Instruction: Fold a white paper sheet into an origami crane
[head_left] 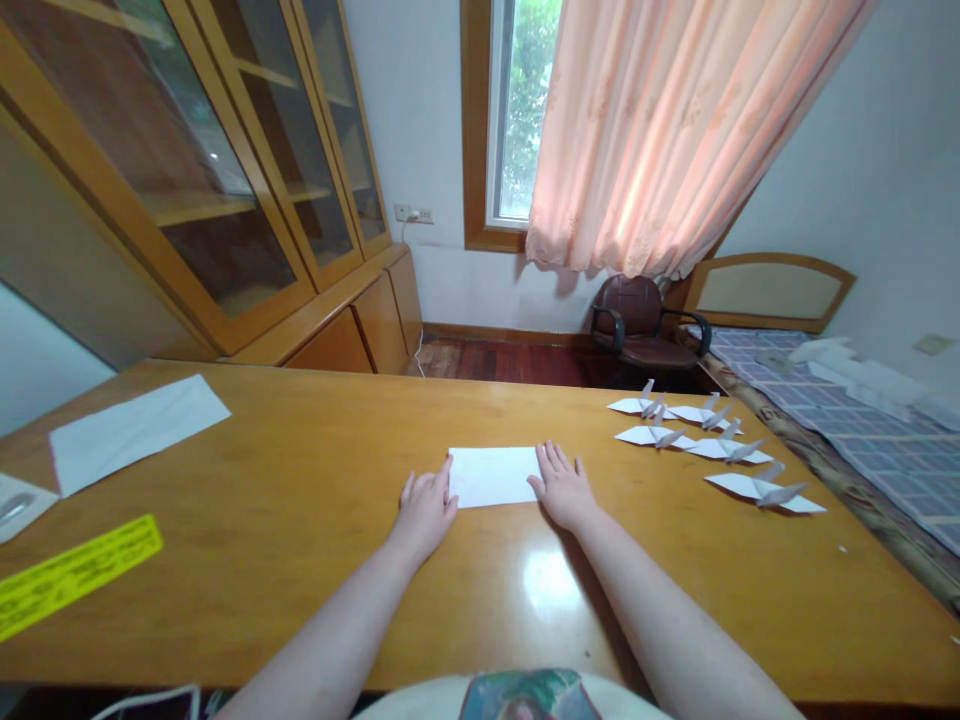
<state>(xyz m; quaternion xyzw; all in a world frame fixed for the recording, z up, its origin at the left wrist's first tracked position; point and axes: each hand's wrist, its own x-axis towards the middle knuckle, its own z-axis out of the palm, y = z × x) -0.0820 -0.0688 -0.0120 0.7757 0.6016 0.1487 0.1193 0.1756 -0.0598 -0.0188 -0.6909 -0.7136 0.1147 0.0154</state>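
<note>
While my left hand rests open at the left edge of the paper, I have my right hand laid open on its right edge. Between the 2 hands, the paper lies on the table; 5 cranes stand right, 1 sheet lies far left.

- Left hand and right hand — touching opposite ends of a white paper rectangle, between the wooden surface's left and right edges.
- Five folded paper cranes — toward the far right corner.
- Longer white sheet, far left corner.
- Yellow printed strip, left edge.
</note>
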